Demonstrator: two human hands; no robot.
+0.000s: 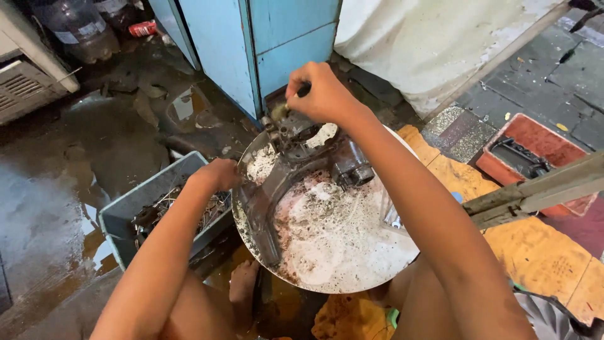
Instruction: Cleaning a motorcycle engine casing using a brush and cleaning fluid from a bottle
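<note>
A round metal basin (402,255) full of dirty foamy liquid sits between my knees. A dark, greasy metal engine part (302,160) lies in it, propped against the far rim. My right hand (324,94) is closed on a small brush handle and presses it onto the top of the part. My left hand (220,173) grips the part's left edge at the basin's rim and steadies it.
A grey plastic crate (126,211) of metal scrap stands left of the basin. A blue cabinet (251,44) rises behind. A red tray (553,145) with a dark object lies at the right, a metal bar (535,192) crossing over it. The floor at left is wet.
</note>
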